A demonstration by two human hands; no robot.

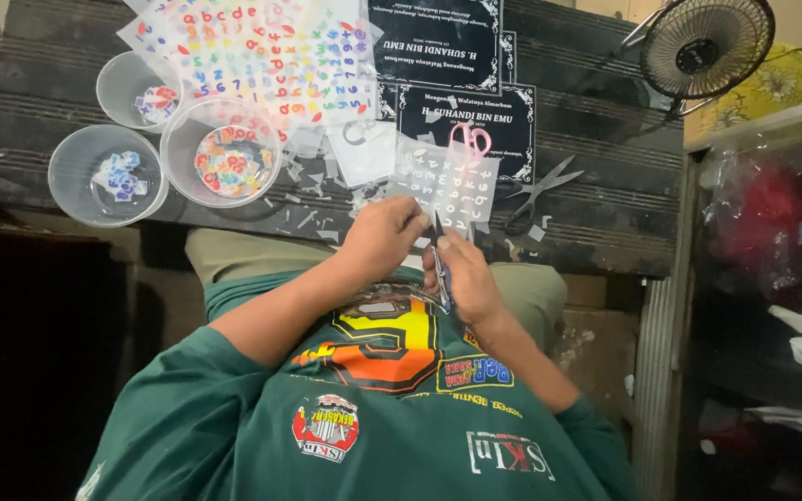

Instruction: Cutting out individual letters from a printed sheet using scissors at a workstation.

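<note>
Dark slatted surface (596,223) carries two black rectangular signs (461,116) at top centre; left hand (382,237) pinches a clear letter sheet (443,186), right hand (466,278) grips a thin tool (440,260).

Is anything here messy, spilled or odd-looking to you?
Small pale paper scraps lie scattered over the dark bench beside the three clear cups, like loose offcuts. Everything else seems orderly: the left hand and right hand work on a clear letter sheet, with grey scissors lying nearby.
</note>
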